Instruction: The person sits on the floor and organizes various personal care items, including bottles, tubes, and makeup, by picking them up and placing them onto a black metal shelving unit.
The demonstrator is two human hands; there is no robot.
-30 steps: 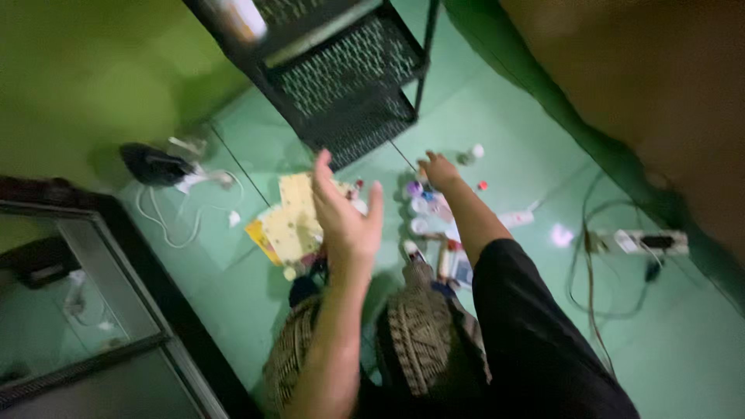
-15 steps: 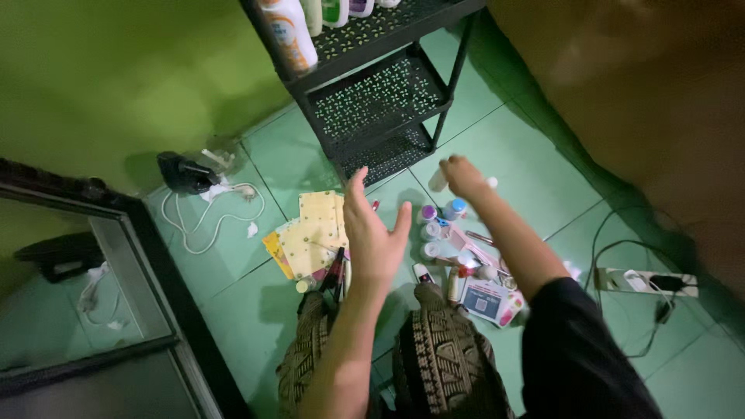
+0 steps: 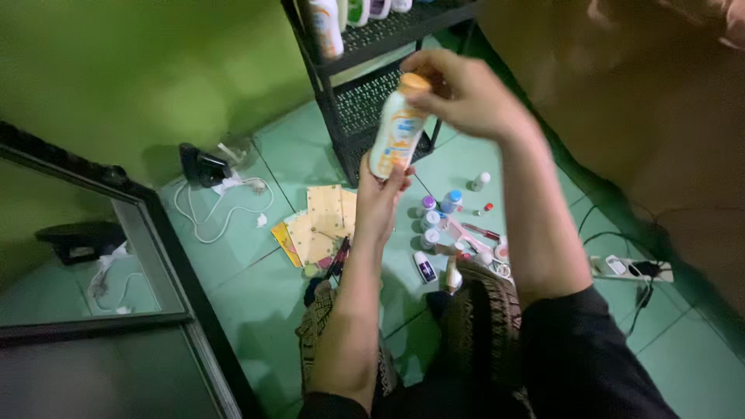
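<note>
While your left hand (image 3: 380,203) cups the base of the white bottle (image 3: 394,133), held above the floor before the black rack (image 3: 365,101), keep it steady — right-hand fingers (image 3: 434,81) closed around the orange cap (image 3: 414,81).

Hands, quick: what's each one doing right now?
Left hand: closed around the bottom of the white bottle.
Right hand: gripping that bottle's orange cap.

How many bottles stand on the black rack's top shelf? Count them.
4: a white-and-orange bottle at the shelf's left end, then a green one, a purple one and a white one rightwards. The picture's top edge may hide more.
</note>
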